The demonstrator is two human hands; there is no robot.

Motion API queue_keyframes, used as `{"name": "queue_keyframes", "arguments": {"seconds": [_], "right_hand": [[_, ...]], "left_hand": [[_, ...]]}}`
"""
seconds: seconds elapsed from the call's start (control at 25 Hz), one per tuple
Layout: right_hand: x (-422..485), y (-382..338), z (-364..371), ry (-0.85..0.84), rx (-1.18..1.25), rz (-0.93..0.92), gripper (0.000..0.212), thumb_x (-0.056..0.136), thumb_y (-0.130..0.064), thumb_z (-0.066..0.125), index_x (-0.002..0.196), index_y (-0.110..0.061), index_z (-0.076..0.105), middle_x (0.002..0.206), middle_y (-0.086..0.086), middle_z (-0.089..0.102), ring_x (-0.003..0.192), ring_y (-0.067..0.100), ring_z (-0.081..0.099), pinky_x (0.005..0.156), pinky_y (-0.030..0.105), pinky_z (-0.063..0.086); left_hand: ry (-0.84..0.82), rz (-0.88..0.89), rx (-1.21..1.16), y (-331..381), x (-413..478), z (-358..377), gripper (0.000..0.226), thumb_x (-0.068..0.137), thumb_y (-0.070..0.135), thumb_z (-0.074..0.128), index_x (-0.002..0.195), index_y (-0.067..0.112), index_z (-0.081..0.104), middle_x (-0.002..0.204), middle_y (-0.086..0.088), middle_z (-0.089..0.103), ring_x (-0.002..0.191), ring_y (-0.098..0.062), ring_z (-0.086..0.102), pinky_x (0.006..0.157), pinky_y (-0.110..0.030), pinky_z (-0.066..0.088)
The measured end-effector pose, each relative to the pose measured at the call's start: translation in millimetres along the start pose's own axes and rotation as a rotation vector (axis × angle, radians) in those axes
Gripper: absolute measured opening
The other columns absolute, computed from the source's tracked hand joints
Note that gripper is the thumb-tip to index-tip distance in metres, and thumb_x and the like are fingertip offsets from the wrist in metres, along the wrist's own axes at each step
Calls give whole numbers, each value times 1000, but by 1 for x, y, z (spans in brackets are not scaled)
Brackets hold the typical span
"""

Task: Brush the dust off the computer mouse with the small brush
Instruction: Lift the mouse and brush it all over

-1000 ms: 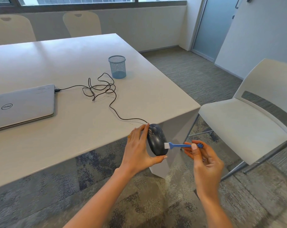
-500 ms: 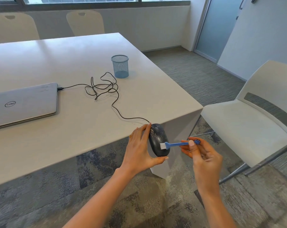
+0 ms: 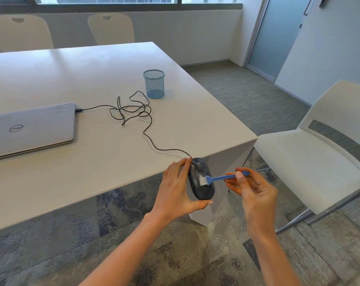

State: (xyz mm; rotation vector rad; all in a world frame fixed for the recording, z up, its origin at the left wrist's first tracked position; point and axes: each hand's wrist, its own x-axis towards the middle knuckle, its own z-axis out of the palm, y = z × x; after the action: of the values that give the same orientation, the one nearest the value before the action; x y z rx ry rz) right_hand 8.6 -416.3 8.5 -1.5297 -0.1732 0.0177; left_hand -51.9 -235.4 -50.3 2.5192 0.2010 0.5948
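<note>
**Mia:** Where is the mouse?

**Ben:** The dark rounded plastic computer mouse [image 3: 201, 183] is up in the air, just off the near corner of the big white table [image 3: 113, 157]. The left hand [image 3: 175, 188] holds it. Its fingers [image 3: 182, 165] curl over the top end and its thumb [image 3: 202, 203] pushes up under the bottom end. The mouse is squeezed between them.

**Mia:** Which way does it lie?

**Ben:** Its long way runs from those fingers down to that thumb. Its back faces the right hand [image 3: 255, 195]. Its thin black cord [image 3: 146, 131] leaves from the finger end and runs back over the table to the shut grey laptop [image 3: 30, 129].

**Mia:** And the brush?

**Ben:** The right hand pinches the small blue plastic brush [image 3: 221, 178] near the far end of its handle. The thumb [image 3: 239, 175] is on top and the other fingers are bent in under it. The brush lies sideways, across the long way of the mouse. Its white bristles [image 3: 203, 181] touch the middle of the mouse's back.

**Mia:** Where is the dust?

**Ben:** I see pale specks on the mouse close to the left fingers, just above the bristles. So I think the next sweep should go up from the bristles toward those fingertips. The right hand is the one to move. The left hand only has to hold the mouse steady.
</note>
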Motion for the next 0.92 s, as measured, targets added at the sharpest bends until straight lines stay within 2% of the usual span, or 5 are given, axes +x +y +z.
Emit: {"name": "queue_keyframes", "arguments": {"seconds": [0.2,0.4,0.6,0.68,0.92], "right_hand": [[21,-5,-14,121,-11,2,17,94,-11,61,108,-5,69,93,12,76,81,16,76,74,27,62],[9,-14,9,-24,-18,-40,20,94,-14,61,110,-4,69,91,6,77,83,16,76,74,24,61],[26,-9,10,32,-82,-42,17,95,-14,61,109,-11,70,91,7,76,79,13,76,76,28,62],[35,-12,7,51,-107,-39,16,95,-14,61,109,-12,70,91,9,76,75,8,75,75,24,62],[34,-16,20,-37,-131,-29,21,94,-13,62,113,-6,68,89,7,76,78,14,76,74,26,62]], "left_hand": [[-2,11,22,-3,0,-4,120,61,75,73,152,13,26,147,-1,36,134,-19,35,113,-45,35],[3,0,18,-3,3,-3,118,61,72,74,152,14,26,148,-4,38,135,-20,35,113,-47,35],[5,0,13,-4,1,-4,119,60,71,77,152,15,25,149,-2,36,137,-20,35,114,-46,34],[-9,-16,11,-6,-1,-4,120,60,72,76,152,15,25,149,-2,37,137,-22,36,114,-48,34],[-3,-17,13,-5,-1,-4,118,61,72,75,152,16,26,147,-2,38,135,-22,37,112,-49,37]]}}
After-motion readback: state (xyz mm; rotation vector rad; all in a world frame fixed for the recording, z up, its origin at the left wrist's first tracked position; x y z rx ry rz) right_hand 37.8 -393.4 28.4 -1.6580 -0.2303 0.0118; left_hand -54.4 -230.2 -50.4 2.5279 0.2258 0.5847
